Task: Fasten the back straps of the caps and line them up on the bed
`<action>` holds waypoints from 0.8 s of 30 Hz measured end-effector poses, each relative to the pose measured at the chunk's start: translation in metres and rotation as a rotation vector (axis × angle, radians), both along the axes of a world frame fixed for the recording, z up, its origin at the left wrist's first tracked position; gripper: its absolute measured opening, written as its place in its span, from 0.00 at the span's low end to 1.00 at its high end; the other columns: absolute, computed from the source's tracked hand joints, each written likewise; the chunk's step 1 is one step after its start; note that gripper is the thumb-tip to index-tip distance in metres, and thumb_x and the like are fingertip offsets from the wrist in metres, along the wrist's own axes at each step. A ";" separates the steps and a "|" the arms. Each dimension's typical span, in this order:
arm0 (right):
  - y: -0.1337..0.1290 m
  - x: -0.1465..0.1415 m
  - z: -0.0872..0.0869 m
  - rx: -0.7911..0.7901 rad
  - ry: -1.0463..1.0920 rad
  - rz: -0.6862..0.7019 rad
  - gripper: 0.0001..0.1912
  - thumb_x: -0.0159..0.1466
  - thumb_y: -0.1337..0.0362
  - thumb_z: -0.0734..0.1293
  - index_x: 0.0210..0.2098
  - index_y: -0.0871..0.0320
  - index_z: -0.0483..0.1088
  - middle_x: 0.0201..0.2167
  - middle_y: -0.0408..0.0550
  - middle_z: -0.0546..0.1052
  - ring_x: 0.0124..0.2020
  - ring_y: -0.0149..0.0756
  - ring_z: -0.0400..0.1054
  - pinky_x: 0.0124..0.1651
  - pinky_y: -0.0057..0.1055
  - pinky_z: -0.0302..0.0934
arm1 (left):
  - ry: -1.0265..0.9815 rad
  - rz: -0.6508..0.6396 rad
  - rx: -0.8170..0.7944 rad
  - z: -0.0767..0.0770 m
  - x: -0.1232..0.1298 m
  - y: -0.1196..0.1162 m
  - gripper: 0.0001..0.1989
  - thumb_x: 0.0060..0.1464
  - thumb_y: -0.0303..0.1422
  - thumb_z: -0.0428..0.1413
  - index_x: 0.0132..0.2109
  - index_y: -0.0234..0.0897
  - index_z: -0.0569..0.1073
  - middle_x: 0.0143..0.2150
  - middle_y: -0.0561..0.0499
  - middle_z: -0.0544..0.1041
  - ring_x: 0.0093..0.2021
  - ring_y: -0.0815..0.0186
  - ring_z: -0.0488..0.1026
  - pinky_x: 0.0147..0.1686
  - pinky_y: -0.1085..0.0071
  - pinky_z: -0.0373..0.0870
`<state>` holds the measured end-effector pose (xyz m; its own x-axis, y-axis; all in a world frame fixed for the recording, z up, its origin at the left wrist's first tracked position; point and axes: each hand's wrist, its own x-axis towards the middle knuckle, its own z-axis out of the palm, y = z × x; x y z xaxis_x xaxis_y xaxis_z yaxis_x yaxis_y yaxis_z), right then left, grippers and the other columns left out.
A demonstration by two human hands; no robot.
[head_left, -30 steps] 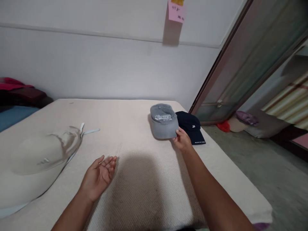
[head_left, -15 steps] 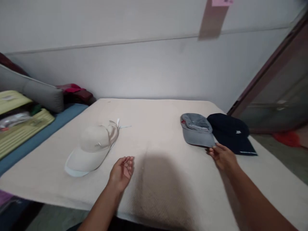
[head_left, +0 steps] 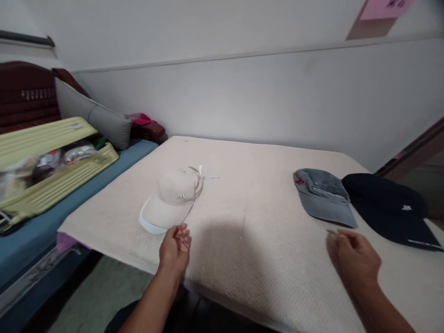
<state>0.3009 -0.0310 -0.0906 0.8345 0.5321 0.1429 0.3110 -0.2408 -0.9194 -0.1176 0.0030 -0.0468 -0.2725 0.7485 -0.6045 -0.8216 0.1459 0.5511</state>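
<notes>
A cream cap (head_left: 173,199) with a pale brim edge lies on the left part of the cloth-covered table (head_left: 256,175). My left hand (head_left: 176,247) is just in front of its brim, palm up with loosely curled fingers, holding nothing. On the right, a grey denim-like cap (head_left: 322,196) with a red mark sits beside a dark navy cap (head_left: 388,208); their edges meet. Just in front of the grey cap's brim is my right hand (head_left: 355,254), apart from it, with fingers bent and nothing visible in them.
Left of the table, an open yellow-green case (head_left: 100,157) with bagged items rests on a blue surface (head_left: 142,148), near a grey cushion (head_left: 104,118). A white wall (head_left: 222,101) stands behind, with a pink note (head_left: 385,8) on it.
The view has turned left, so the table and caps appear further right. My right hand has come off the grey cap's brim. My left hand is now closer to the cream cap.
</notes>
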 end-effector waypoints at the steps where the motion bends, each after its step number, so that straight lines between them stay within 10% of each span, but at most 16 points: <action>1: -0.006 -0.009 -0.001 -0.049 -0.083 0.079 0.08 0.49 0.67 0.67 0.28 0.47 0.72 0.24 0.47 0.73 0.25 0.40 0.66 0.31 0.41 0.59 | 0.009 0.010 0.003 0.000 -0.004 -0.002 0.09 0.54 0.20 0.47 0.28 0.33 0.66 0.26 0.50 0.73 0.18 0.76 0.67 0.15 0.82 0.63; 13: -0.001 -0.012 -0.007 -0.354 -0.295 0.158 0.14 0.54 0.56 0.60 0.36 0.54 0.70 0.32 0.49 0.76 0.34 0.45 0.69 0.40 0.37 0.58 | 0.181 0.102 0.070 -0.009 -0.017 -0.013 0.04 0.54 0.21 0.51 0.33 0.33 0.67 0.29 0.51 0.74 0.21 0.76 0.69 0.18 0.81 0.66; 24: 0.001 -0.010 -0.013 -0.374 -0.359 0.156 0.15 0.55 0.56 0.60 0.37 0.56 0.71 0.31 0.51 0.76 0.31 0.43 0.68 0.36 0.35 0.57 | 0.297 -0.159 0.187 0.012 -0.016 0.021 0.08 0.48 0.32 0.60 0.32 0.32 0.69 0.22 0.54 0.72 0.17 0.72 0.68 0.12 0.79 0.62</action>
<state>0.2909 -0.0297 -0.1037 0.6750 0.7151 0.1817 0.6483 -0.4573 -0.6088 -0.1339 0.0243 -0.0351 -0.2871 0.8853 -0.3658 -0.5978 0.1328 0.7906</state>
